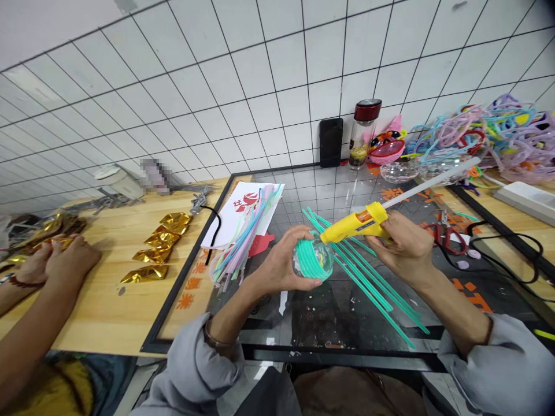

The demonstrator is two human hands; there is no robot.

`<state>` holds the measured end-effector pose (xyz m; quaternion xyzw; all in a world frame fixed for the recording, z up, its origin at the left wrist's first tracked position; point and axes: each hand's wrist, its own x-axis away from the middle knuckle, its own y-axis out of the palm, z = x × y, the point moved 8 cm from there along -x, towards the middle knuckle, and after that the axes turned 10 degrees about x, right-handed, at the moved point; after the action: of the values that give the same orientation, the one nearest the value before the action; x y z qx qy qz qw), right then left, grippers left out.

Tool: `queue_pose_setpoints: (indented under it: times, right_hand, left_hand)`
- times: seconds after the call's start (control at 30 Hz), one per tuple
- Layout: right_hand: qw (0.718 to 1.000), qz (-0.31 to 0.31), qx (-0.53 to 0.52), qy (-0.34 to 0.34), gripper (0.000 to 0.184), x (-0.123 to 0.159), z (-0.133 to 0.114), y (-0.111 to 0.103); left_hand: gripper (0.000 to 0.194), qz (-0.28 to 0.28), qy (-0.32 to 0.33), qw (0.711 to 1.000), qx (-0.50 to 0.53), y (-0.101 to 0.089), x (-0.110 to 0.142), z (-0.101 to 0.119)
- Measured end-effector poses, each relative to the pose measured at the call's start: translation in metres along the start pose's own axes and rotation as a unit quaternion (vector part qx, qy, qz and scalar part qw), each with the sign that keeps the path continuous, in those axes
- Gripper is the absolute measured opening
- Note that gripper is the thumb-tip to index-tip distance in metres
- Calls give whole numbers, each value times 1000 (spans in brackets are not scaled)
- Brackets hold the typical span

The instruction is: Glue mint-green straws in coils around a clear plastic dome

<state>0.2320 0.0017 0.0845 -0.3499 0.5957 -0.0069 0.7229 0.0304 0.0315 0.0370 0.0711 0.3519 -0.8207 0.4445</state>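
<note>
A clear plastic ball (313, 260), partly wrapped in rows of green pipe cleaner, rests in the curled fingers of my left hand (284, 263). My right hand (405, 245) is closed around the grip of a yellow hot glue gun (356, 225). From the back of the gun a long white glue stick (433, 182) slants up to the right. The nozzle is close to the ball's upper right side; whether it touches I cannot tell. Beneath my hands, loose green pipe cleaners (368, 283) lie across the dark glass tabletop.
Pastel pipe cleaners (249, 234) lie over white paper (229, 211) to the left. Red-handled scissors (448, 237) and a black cord (520, 237) are at right. A phone (330, 142) and glass bottle (359, 138) stand at the back. Another person's hands (65, 260) hold gold foil at far left.
</note>
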Motion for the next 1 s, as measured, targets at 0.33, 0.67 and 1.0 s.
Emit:
queue_pose_setpoints:
  times: [0.33,0.67,1.0]
  right_hand:
    - [999,1,-27,30,15,2,3,1]
    - [999,10,-16,37,16,2,3,2]
    - [981,-61,-10,183,30,7,34,21]
  left_hand:
    - [77,1,-6,1000,2,-1,0,-1]
    - [76,2,-4,1000,4,-1,0,0]
    - [75,1,7,1000,-2,0,0,2]
